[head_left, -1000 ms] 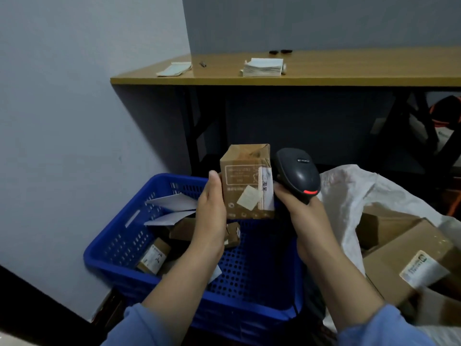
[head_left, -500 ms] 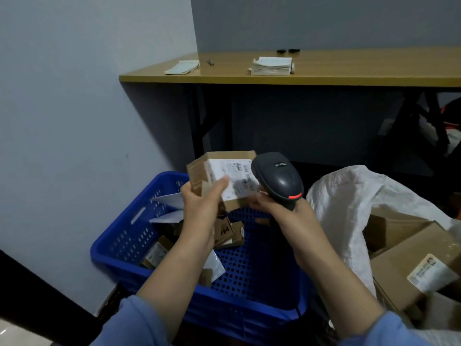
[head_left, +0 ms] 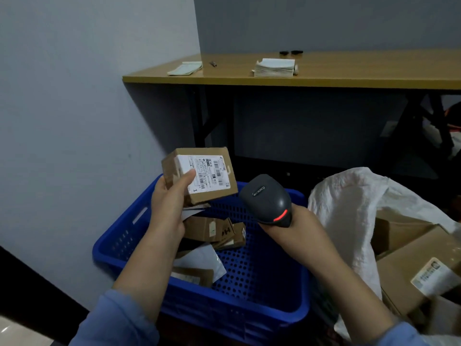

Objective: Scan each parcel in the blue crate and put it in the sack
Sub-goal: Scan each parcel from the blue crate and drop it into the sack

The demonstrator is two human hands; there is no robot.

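Note:
My left hand [head_left: 169,206] grips a small cardboard parcel [head_left: 199,177] above the blue crate [head_left: 249,303], thumb on its white shipping label, which faces me. My right hand [head_left: 296,226] holds a dark grey barcode scanner [head_left: 268,198] with a red light strip, just right of the parcel and apart from it. Several more cardboard parcels [head_left: 212,231] and a white mailer [head_left: 199,263] lie in the crate's left half. The white woven sack [head_left: 349,211] stands open at the right with brown boxes [head_left: 419,260] inside.
A wooden table [head_left: 324,73] on black legs stands behind, carrying a stack of paper labels [head_left: 274,68], a notepad [head_left: 184,69] and small dark items. A grey wall closes off the left side. The crate's right half shows bare perforated floor.
The left hand has turned the parcel so its label faces me and raised it to the left. The right hand has let go of the parcel and drawn the scanner back to the right.

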